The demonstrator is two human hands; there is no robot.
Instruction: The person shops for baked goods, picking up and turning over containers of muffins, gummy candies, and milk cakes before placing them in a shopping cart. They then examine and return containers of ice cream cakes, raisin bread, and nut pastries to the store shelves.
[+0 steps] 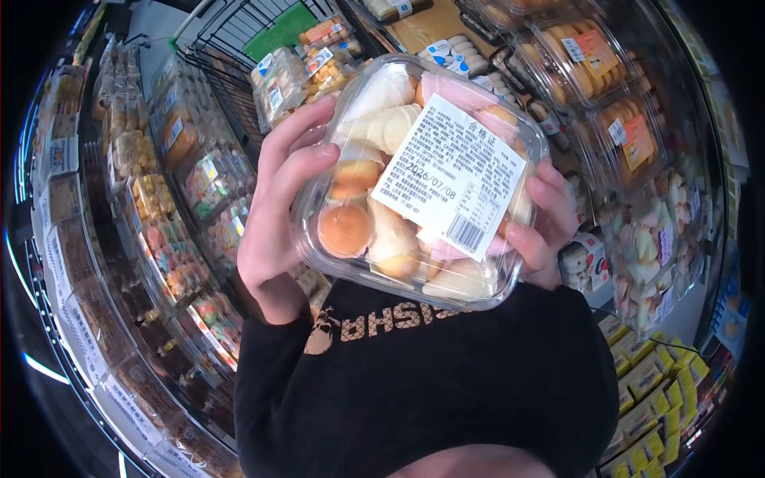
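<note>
Stocked shelving filled the frame. Racks of small wrapped goods (163, 239) curved down the left edge, a dark wire basket (231, 36) sat at the upper left, and stacked clear tubs of orange cakes (594, 56) took the upper right. A bag of pastel sweets (649, 239) hung at the right, with rows of yellow packets (649, 386) in the lower right corner.

Black sleeves (430, 382) with pale lettering spread across the bottom centre.

Above them, in the middle of the frame, a clear plastic box (382, 199) of pastries was held up close to the camera, off every shelf. Its lid faced the lens. The box looked nearly square, so no long axis was clear. It sat turned, one corner up and one corner down toward the sleeves. A white printed label (458, 171) with a barcode slanted across the lid.

The box lay directly between the two hands, both of them in contact, neither nearer than the other. The left hand (275, 215) clasped the left-of-frame side. Its thumb (315, 159) was pressed on the lid, and its fingers wrapped behind the upper left corner. The right hand (546, 231) gripped the opposite side, with its fingertips (550, 195) curled over the right rim and the rest hidden behind the box. Nothing stood between the hands and the box. The tubs and the sweets were just behind the right hand.

Inside the box were a round orange bun (345, 229) near the left thumb and a cream-coloured horn (382, 123) above it.
</note>
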